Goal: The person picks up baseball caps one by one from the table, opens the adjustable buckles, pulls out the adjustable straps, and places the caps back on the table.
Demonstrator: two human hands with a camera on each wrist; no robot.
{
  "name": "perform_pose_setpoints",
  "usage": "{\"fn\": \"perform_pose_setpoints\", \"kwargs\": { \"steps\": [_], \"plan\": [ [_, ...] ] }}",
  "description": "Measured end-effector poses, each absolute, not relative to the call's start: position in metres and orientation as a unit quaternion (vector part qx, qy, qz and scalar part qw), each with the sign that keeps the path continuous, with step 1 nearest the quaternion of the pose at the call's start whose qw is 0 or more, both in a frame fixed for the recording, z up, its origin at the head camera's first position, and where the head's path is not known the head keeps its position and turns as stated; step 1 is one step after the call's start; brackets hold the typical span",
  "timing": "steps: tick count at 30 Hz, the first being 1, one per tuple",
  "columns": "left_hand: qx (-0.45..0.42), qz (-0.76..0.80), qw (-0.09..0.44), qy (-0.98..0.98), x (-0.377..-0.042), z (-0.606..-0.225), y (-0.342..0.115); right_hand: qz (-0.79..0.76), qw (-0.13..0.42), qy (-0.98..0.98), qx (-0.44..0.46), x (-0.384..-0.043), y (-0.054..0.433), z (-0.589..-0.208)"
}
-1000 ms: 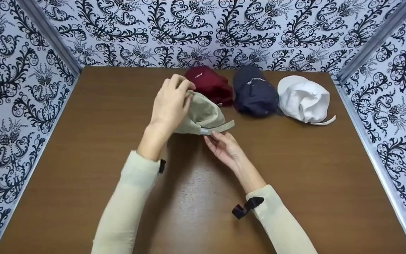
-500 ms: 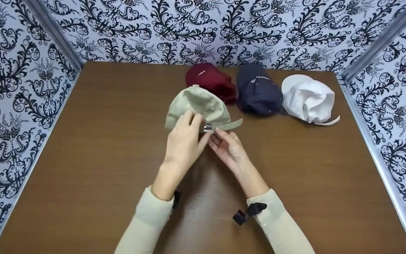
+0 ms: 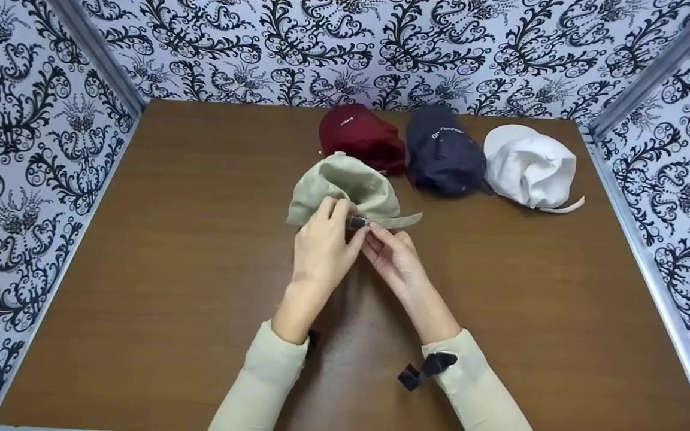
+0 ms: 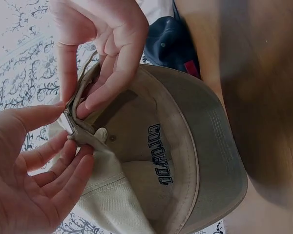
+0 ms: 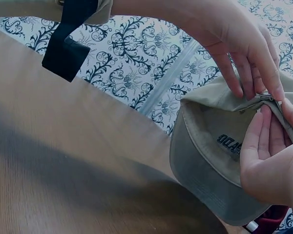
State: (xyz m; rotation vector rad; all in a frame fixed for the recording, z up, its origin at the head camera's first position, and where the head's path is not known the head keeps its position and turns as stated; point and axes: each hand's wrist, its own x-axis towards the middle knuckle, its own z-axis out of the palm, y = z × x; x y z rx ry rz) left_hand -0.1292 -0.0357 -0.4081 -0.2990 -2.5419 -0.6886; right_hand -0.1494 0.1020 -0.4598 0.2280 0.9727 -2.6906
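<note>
A beige baseball cap is held up over the table, its back strap towards me and its crown partly caved in. My left hand pinches the metal buckle on that strap between thumb and fingers. With the fingers inside the cap and the thumb outside, my right hand pinches the strap right beside the buckle. The strap's loose end sticks out to the right. In the left wrist view, dark lettering shows inside the cap above the brim.
At the back of the brown table lie a dark red cap, a navy cap and a white cap, side by side. Patterned walls enclose the back and sides. Black bands hang at both wrists.
My left hand has come down from the cap's upper left side to the buckle. The cap has turned slightly, showing more of its crown. My right hand has stayed at the strap.
</note>
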Motion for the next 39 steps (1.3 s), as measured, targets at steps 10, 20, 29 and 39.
{"fn": "perform_pose_setpoints", "kwargs": {
  "steps": [10,20,29,39],
  "plan": [
    [-0.091,-0.259,0.239,-0.931,-0.128,-0.409,-0.032,-0.917,0.116,0.364,0.112,-0.146,0.101,-0.46],
    [-0.096,-0.259,0.239,-0.931,-0.127,-0.411,-0.03,-0.917,0.101,0.37,0.109,-0.143,0.1,-0.463],
    [-0.108,-0.266,0.224,-0.931,-0.126,-0.415,-0.032,-0.92,0.101,0.362,0.109,-0.141,0.098,-0.464],
    [-0.103,-0.325,0.199,-0.919,-0.126,-0.419,-0.035,-0.92,0.099,0.36,0.121,-0.14,0.098,-0.465]
  ]
}}
